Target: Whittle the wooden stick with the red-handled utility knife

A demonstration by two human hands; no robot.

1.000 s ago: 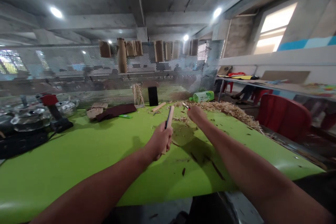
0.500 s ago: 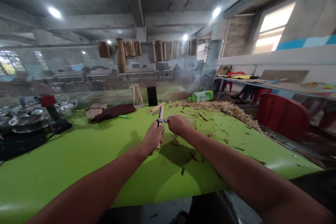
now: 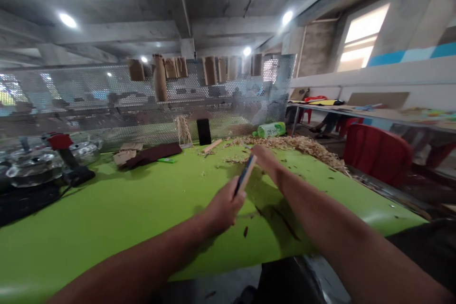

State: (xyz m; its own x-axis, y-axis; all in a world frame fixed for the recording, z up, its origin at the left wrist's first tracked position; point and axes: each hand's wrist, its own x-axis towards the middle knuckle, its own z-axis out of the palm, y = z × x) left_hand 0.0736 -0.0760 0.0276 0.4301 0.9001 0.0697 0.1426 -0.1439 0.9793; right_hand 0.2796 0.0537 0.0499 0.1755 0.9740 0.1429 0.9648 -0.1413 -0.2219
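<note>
Table with smooth bright-green top (image 3: 142,213), bearing: flat dark-brown sheet (image 3: 155,155); slim bright-green object (image 3: 166,160); pale wooden stick (image 3: 213,146); heaped tan wood shavings (image 3: 309,146).

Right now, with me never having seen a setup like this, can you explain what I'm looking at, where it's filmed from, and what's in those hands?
There's no machine here: these are a person's two bare hands, seen from a camera worn on that person's head, looking forward and down. The left hand grips a wooden stick with a dark strip along one side. The right hand is closed near the stick's far end; whatever it holds is hidden. Below is a green table. Wood shavings are heaped toward the far right, near a green bottle lying on its side. A dark brown sheet lies farther left.
</note>
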